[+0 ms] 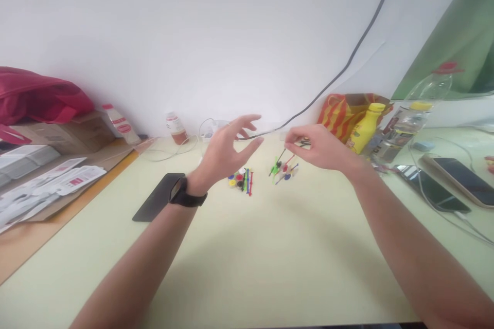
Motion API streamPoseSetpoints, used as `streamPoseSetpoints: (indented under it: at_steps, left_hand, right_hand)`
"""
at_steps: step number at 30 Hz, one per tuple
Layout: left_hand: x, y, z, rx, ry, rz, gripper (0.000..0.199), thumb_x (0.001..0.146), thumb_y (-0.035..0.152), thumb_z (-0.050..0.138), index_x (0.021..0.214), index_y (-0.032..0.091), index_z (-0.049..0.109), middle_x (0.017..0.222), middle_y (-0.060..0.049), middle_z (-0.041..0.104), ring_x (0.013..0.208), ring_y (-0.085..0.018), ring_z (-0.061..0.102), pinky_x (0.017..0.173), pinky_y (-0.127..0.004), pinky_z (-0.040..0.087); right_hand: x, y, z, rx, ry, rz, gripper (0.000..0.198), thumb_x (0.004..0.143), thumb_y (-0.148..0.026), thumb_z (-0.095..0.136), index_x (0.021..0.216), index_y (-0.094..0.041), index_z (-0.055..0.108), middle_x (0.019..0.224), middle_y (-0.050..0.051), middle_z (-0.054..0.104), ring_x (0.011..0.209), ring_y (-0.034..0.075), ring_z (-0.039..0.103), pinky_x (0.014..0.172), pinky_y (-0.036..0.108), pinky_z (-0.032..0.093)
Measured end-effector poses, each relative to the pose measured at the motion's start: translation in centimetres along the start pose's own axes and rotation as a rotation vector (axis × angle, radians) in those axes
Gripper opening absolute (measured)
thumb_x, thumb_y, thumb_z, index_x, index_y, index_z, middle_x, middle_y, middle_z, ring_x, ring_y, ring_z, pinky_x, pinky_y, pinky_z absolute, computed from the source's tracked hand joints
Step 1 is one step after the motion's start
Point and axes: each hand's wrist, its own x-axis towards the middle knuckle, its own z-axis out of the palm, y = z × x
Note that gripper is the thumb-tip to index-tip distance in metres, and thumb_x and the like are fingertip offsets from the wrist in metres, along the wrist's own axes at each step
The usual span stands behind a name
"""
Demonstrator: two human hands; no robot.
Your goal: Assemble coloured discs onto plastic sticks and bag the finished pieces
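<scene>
My left hand (226, 149) hovers over the table with thumb and fingers spread, and nothing is in it. Below its fingertips lies a group of small round pieces (235, 181) in yellow, blue, red and black. Thin coloured sticks (248, 182), green, blue and red, lie side by side at that group's right. My right hand (318, 146) is closed in a pinch on a thin dark stick (282, 154). Under it is a second cluster of coloured sticks and discs (285, 168), with a bright green piece among them. Whether the pinched stick is joined to this cluster, I cannot tell.
A dark flat pad (156, 200) lies beside my left wrist. Bottles (179, 128) stand along the wall. At right are a yellow bottle (365, 128), a striped bag (334, 113), phones (466, 180) and cables. Boxes and papers (65, 182) cover the left side.
</scene>
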Motion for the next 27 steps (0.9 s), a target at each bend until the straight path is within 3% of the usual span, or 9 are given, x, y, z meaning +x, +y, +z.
streamPoseSetpoints:
  at_steps: [5,14,20,25,27]
  left_hand:
    - [0.2,-0.4,0.0,-0.046,0.023,-0.025,0.042,0.103,0.046,0.056,0.140,0.028,0.056,0.121,-0.006,0.072,0.103,-0.019,0.068,0.089,-0.032,0.054]
    - [-0.1,-1.2,0.7,-0.219,-0.101,-0.128,0.046,0.103,0.056,0.052,0.138,0.027,0.057,0.124,-0.007,0.072,0.112,-0.022,0.067,0.094,-0.035,0.054]
    - [-0.3,-2.4,2.0,-0.483,-0.172,-0.208,0.048,0.093,0.052,0.071,0.131,0.023,0.064,0.110,-0.009,0.077,0.102,-0.022,0.073,0.091,-0.037,0.059]
    - [-0.5,-2.5,3.0,-0.570,-0.114,-0.258,0.034,0.089,0.051,0.076,0.099,0.018,0.076,0.102,-0.010,0.079,0.094,-0.023,0.075,0.086,-0.037,0.061]
    - [-0.5,-2.3,3.3,-0.589,-0.100,-0.265,0.034,0.088,0.050,0.078,0.095,0.017,0.077,0.100,-0.011,0.079,0.092,-0.023,0.075,0.085,-0.036,0.061]
  right_hand:
    - [-0.3,-0.6,-0.9,0.012,0.083,-0.022,0.014,0.090,-0.031,0.065,0.084,-0.022,0.073,0.091,0.004,0.078,0.090,0.024,0.071,0.084,0.032,0.053]
    - [-0.3,-1.5,-0.5,0.058,0.209,-0.037,0.016,0.091,-0.033,0.065,0.086,-0.021,0.074,0.090,0.005,0.077,0.091,0.025,0.070,0.079,0.031,0.052]
    - [-0.1,-1.6,0.1,0.095,0.161,-0.049,0.017,0.094,-0.034,0.063,0.087,-0.021,0.072,0.093,0.005,0.076,0.095,0.023,0.068,0.085,0.032,0.051]
    - [0.0,-1.0,-0.2,0.172,0.069,-0.073,0.020,0.095,-0.040,0.064,0.094,-0.022,0.073,0.101,0.005,0.077,0.102,0.025,0.069,0.096,0.037,0.051]
    - [0.0,-0.9,-0.3,0.234,0.016,-0.105,0.023,0.094,-0.043,0.066,0.102,-0.023,0.073,0.110,0.006,0.076,0.108,0.026,0.069,0.101,0.041,0.049]
